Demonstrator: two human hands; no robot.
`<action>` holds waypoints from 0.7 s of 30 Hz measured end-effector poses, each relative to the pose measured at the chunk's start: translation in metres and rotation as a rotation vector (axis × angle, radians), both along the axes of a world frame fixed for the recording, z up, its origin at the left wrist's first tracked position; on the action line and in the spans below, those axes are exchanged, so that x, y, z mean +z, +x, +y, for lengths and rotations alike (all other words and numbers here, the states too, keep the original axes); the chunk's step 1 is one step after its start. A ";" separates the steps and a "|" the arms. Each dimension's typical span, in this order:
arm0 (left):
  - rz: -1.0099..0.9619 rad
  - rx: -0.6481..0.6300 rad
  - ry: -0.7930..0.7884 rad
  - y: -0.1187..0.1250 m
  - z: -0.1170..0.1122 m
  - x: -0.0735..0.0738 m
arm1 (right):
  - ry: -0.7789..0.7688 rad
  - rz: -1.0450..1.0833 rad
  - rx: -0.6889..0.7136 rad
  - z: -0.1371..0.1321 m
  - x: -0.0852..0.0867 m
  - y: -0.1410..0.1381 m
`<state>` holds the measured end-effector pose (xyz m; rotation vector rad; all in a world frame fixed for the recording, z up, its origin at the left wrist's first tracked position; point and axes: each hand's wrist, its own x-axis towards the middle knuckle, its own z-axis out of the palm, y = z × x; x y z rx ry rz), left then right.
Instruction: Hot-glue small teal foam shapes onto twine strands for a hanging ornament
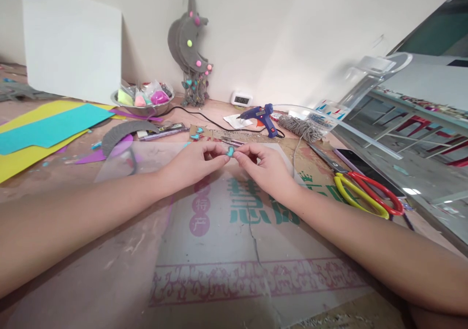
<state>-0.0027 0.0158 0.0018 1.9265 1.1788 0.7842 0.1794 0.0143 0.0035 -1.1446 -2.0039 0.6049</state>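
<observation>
My left hand (195, 162) and my right hand (261, 165) meet over a printed cardboard sheet (234, 251). Together their fingertips pinch a small turquoise felt piece (230, 150), held just above the board. Both hands have their fingers curled in a pinch. Two similar turquoise pieces (197, 134) lie on the cardboard just beyond my left hand. A thin pink stick (230, 140) lies behind the held piece.
A blue glue gun (261, 116) stands behind, next to grey yarn (302, 126). Yellow and red scissors (365, 190) and a phone (360, 165) lie right. Teal and yellow sheets (47, 129), a metal bowl (144, 102) and a grey felt moon decoration (190, 51) sit at the back left.
</observation>
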 end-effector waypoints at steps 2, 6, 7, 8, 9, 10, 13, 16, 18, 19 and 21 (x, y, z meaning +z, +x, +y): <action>-0.002 0.000 0.009 0.000 0.000 0.000 | -0.006 -0.005 0.000 0.000 -0.001 0.000; 0.004 -0.001 0.025 0.000 0.001 -0.001 | -0.018 -0.001 0.003 0.001 -0.002 0.000; 0.006 0.000 0.018 0.001 0.000 0.000 | -0.018 0.000 0.003 0.001 -0.002 0.000; 0.006 0.002 0.008 0.001 0.000 0.000 | -0.017 0.001 0.002 0.001 -0.002 0.000; 0.004 -0.001 -0.001 0.001 0.000 0.000 | -0.014 0.003 0.001 0.001 -0.002 0.000; 0.002 -0.008 -0.006 0.001 -0.001 0.000 | -0.012 0.003 -0.002 0.001 -0.002 0.000; 0.002 -0.024 0.005 0.002 -0.001 0.000 | -0.013 0.004 -0.028 0.001 0.001 0.000; -0.027 0.002 0.034 0.001 0.000 -0.003 | -0.025 0.023 -0.060 0.001 0.004 0.000; -0.088 0.026 0.036 0.001 0.001 -0.004 | -0.032 0.034 -0.062 0.001 0.004 0.000; -0.120 0.043 0.032 0.000 0.002 -0.004 | -0.036 0.034 -0.055 0.001 0.004 0.000; -0.156 0.087 0.024 0.000 0.002 -0.002 | -0.055 0.031 -0.027 0.001 0.003 0.000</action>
